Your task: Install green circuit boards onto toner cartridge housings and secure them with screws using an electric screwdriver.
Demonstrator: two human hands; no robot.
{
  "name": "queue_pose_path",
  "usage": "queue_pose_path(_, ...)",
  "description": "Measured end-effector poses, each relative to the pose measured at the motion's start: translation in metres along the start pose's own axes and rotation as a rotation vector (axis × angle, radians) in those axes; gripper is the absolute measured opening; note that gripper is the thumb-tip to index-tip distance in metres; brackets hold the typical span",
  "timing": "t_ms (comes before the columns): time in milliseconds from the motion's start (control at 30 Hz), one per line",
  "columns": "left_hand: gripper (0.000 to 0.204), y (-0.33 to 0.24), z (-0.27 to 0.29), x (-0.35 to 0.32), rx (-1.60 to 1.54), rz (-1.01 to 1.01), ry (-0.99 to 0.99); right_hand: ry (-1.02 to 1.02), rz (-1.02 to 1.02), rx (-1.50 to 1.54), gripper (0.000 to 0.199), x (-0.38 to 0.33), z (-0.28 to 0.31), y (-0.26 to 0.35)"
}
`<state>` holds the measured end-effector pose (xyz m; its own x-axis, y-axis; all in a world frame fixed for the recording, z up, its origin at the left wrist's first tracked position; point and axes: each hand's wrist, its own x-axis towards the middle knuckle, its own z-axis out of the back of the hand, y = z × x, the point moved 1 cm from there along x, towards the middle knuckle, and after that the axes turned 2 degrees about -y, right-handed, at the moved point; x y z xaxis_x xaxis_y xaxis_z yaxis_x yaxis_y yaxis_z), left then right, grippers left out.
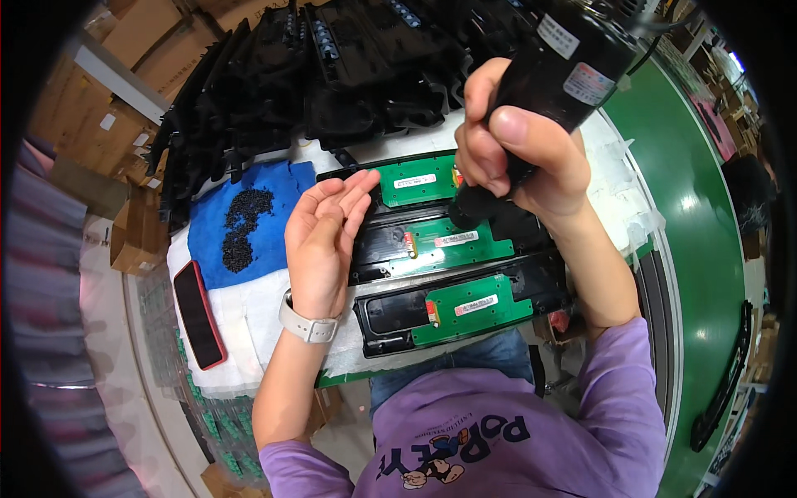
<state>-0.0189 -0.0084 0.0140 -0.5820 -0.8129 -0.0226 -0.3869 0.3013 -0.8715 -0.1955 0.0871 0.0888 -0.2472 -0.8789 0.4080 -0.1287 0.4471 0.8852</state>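
Observation:
My right hand [540,158] grips a black electric screwdriver [573,62], its fingers wrapped round the body. The driver slants down over the right half of the far and middle panels; its tip is hidden. My left hand [320,236] is held open with outstretched fingers near the left ends of these panels, thumb across the palm. Three long black plastic panels [386,322] lie one behind the other, bearing a far green circuit board [407,197], a middle green circuit board [452,257] and a near green circuit board [481,332], each with a white label.
Left of the panels, small black screws [239,249] are heaped on a blue cloth [286,195]. A phone in a red case [200,315] lies nearer me. Many black plastic housings [357,108] pile up along the back. Cardboard boxes [133,216] stand at the left.

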Motion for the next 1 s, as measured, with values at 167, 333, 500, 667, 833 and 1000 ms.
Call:
queue_pose_path(167,0.014,0.003,-0.004,-0.004,0.056,-0.033,-0.026,0.001,-0.007,-0.022,0.025,0.0,0.0,-0.005)
queue_pose_path(333,0.014,0.002,0.0,-0.005,0.171,0.081,0.044,0.04,-0.013,-0.093,0.022,0.001,-0.004,-0.008)
queue_pose_path(500,0.013,0.006,0.001,-0.003,0.156,0.152,0.02,0.023,-0.032,-0.039,0.016,0.007,-0.016,-0.009)
queue_pose_path(667,0.009,0.011,0.002,0.0,0.224,0.178,0.013,0.069,-0.015,-0.132,0.022,0.005,-0.016,-0.009)
queue_pose_path(833,0.012,0.011,0.001,-0.001,0.324,0.166,0.078,0.117,0.049,-0.08,0.024,0.006,-0.013,-0.008)
queue_pose_path(1000,0.011,0.012,-0.003,-0.004,0.346,0.181,0.092,0.237,0.07,0.095,0.038,0.012,0.01,-0.012)
